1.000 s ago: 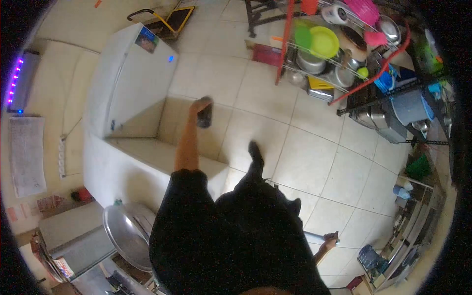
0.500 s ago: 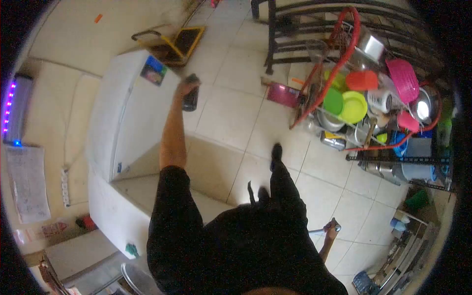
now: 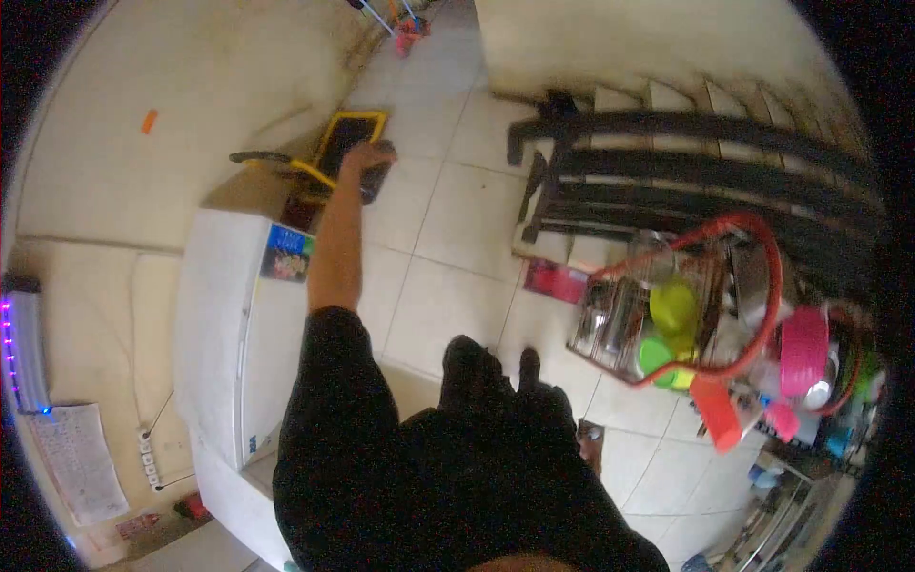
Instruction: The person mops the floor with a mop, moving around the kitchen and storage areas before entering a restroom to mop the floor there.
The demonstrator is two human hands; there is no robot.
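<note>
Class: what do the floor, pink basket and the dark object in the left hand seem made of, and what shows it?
Floor: probably glazed ceramic tile, smooth-looking, with straight joint lines. Pink basket: likely plastic, fairly matt, given its vivid, even colour. Dark object: perhaps plastic, but blur hides its finish.

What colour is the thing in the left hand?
The object in the left hand looks nearly black, best seen in the head view.

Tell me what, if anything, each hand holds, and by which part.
Left hand: a dark object, apparently gripped near one end. Right hand: mostly hidden, so its hold cannot be told.
</note>
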